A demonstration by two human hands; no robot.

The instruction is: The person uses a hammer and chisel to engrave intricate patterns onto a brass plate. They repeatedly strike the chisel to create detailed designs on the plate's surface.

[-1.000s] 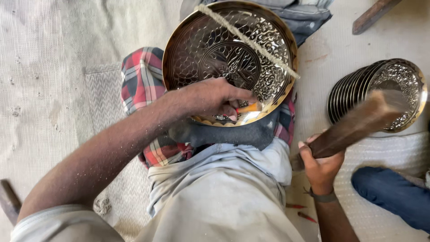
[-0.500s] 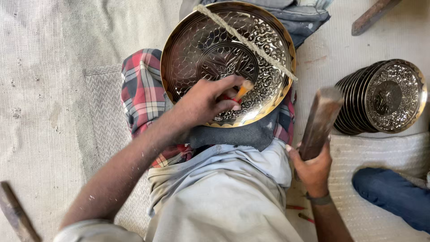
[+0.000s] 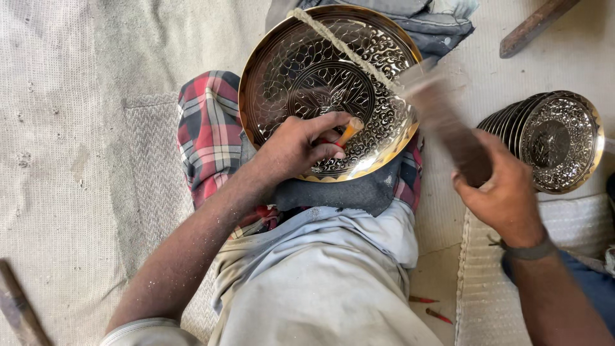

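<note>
Brass-coloured, the round engraved metal plate (image 3: 330, 90) lies propped on the person's lap over a dark cloth pad, a rope across its face. It looks thin, stiff and slick, easily dented; the raised rim seems the safest hold. The left hand (image 3: 298, 147) pinches a small orange-tipped punch (image 3: 349, 130) against the plate's lower face. The right hand (image 3: 503, 189) is clenched on a dark wooden mallet (image 3: 448, 122), blurred beyond detail. The punch's tip is hidden by fingers.
</note>
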